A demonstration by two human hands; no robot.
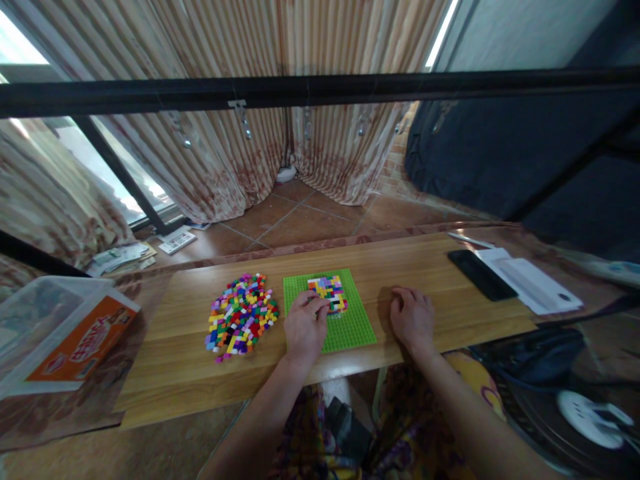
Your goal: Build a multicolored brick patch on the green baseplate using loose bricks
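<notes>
A green studded baseplate (350, 333) lies on the wooden table, carrying a patch of small multicoloured building bricks (327, 285) toward its far middle. My left hand (306, 328) reaches over the plate's left side, thumb and fingertips pinched together at the patch. What sits between those fingertips is too small to make out. On the bare wood right of the plate rests my right hand (413, 321), fingers loosely bent and thumb apart, with nothing visible in it. A heap of loose bricks (243, 317) in many colours spreads left of the plate.
A clear plastic box (75, 293) with an orange label stands at the far left. On the right of the table (175, 360) lie a black phone (481, 275) and white papers (533, 283). A dark metal bar (320, 90) crosses beyond the table, before striped curtains (225, 40).
</notes>
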